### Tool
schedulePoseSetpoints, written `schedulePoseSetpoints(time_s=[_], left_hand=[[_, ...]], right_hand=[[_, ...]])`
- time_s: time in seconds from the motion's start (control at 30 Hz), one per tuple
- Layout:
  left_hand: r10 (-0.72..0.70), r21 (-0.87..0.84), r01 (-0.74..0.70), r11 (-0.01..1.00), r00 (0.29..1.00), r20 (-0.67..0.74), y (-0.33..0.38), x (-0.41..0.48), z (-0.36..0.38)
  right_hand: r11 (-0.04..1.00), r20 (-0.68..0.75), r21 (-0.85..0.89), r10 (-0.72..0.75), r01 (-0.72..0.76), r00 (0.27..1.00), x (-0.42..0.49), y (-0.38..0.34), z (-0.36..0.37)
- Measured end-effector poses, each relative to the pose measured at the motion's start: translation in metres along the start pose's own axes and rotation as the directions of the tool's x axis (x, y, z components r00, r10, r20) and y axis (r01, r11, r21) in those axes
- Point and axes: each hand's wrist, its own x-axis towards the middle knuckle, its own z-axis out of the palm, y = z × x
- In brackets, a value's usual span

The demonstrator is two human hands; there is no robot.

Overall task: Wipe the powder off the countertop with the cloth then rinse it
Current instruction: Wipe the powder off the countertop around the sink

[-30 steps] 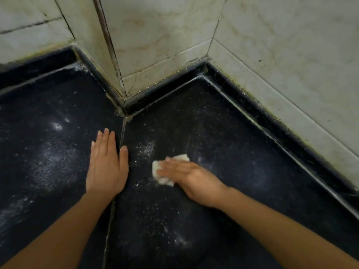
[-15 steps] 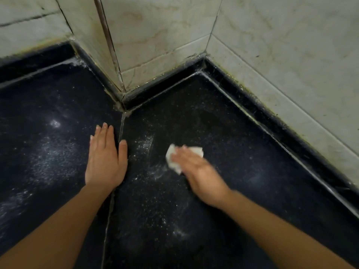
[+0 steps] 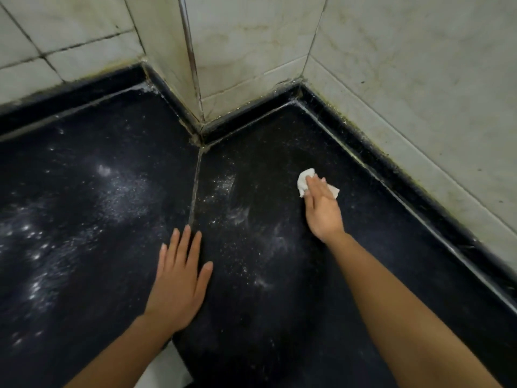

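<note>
Black speckled countertop, L-shaped, w/ a seam running from the inner wall corner toward the person; pale marble-look wall tiles enclose it at rear and right.

Cloth: white, crumpled, lying on the right-hand slab, nearer the right wall than the seam; partly covered by the right hand.

Right hand: fingers approx. straight and close together, pressing flat on the cloth from above; no curl round it visible; thumb position cannot be read.

Left hand: palm down, fingers extended and slightly spread, resting on the countertop over the seam line; holds nothing.

Powder: heaviest on the left slab, in white patches and specks; lighter smears and streaks on the right slab betw. seam and cloth; surface right of the cloth looks mostly dark.
</note>
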Motion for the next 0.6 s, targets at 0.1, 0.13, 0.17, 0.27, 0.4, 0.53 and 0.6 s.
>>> schedulePoseSetpoints(time_s=[0.1,0.13,0.17,0.27,0.4,0.53,0.6], left_hand=[[-0.088,0.033,0.088,0.996,0.996,0.011,-0.004,-0.03,0.012],[-0.118,0.039,0.118,0.992,0.993,0.009,-0.004,-0.035,0.013],[-0.142,0.047,0.141,0.989,0.99,0.007,-0.005,-0.038,0.012],[-0.183,0.048,0.181,0.982,0.983,0.034,-0.005,-0.041,0.009],[-0.184,0.036,0.181,0.983,0.979,0.094,-0.008,-0.038,0.006],[-0.177,0.034,0.175,0.984,0.976,0.126,-0.011,-0.038,0.005],[-0.176,0.035,0.172,0.984,0.975,0.133,-0.011,-0.037,0.005]], right_hand=[[0.98,0.064,0.058,-0.192,0.189,0.979,-0.064,-0.02,0.018],[0.966,0.114,0.076,-0.254,0.247,0.96,-0.087,-0.024,0.02],[0.949,0.172,0.09,-0.312,0.301,0.934,-0.107,-0.027,0.021],[0.869,0.317,0.088,-0.489,0.488,0.813,-0.153,-0.027,0.018],[0.772,0.343,-0.029,-0.589,0.635,0.732,-0.128,0.002,0.011],[0.954,0.136,-0.123,-0.256,0.273,0.957,-0.064,0.017,0.006],[0.996,0.036,-0.094,0.0,0.003,0.999,-0.045,0.007,0.005]])
